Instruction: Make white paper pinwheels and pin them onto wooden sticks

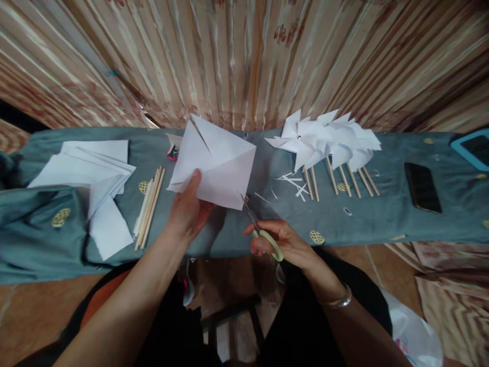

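My left hand (191, 206) grips a white square sheet of paper (217, 158) by its near left side, thumb on top and fingers beneath. The sheet has a diagonal crease and a slit running in from its far left corner. Scissors (272, 246) with pale green handles sit in my right hand (282, 239), fingers closed around the loops. Their blades meet the sheet's near right corner. Thin paper strips (294, 181) lie on the cloth to the right of the sheet.
Finished white paper pinwheels (321, 137) on wooden sticks overlap at the back right. More sticks (151, 206) and a pile of white paper (95, 163) lie left. A small red container (172, 152) stands behind the sheet. A phone (422, 187) and blue-framed device (473, 148) lie right.
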A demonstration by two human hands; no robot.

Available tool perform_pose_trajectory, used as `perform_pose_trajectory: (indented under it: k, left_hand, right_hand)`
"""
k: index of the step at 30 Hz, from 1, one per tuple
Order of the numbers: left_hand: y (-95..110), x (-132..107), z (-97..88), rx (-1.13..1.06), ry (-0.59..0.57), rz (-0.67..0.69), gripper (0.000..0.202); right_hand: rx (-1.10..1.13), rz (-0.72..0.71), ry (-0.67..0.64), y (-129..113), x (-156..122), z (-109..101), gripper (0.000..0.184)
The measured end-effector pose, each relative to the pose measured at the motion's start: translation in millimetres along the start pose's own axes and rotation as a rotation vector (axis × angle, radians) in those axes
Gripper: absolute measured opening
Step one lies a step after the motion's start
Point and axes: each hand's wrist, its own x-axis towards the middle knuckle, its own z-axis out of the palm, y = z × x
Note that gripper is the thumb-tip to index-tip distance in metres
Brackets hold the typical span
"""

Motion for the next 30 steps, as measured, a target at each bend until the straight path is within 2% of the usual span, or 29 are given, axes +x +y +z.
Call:
perform_pose_trajectory:
  k: [15,23,30]
  left_hand:
    - [-3.9,-3.6,-2.0,-0.002,-0.037,-0.021,0.021]
    - [-3.7,-4.8,0.1,0.017,-0.033,-0.015,0.010]
    - [-4.9,-4.0,-0.4,0.023,-0.007,-0.036,0.016]
  right_hand:
    - [0.003,0.015,-0.024,1.3,2.1,4.8,0.035]
    - [0.024,0.030,-0.028,1.4,2.8,4.8,0.032]
    - [0.031,0.026,-0.008,0.8,1.9,5.5,0.033]
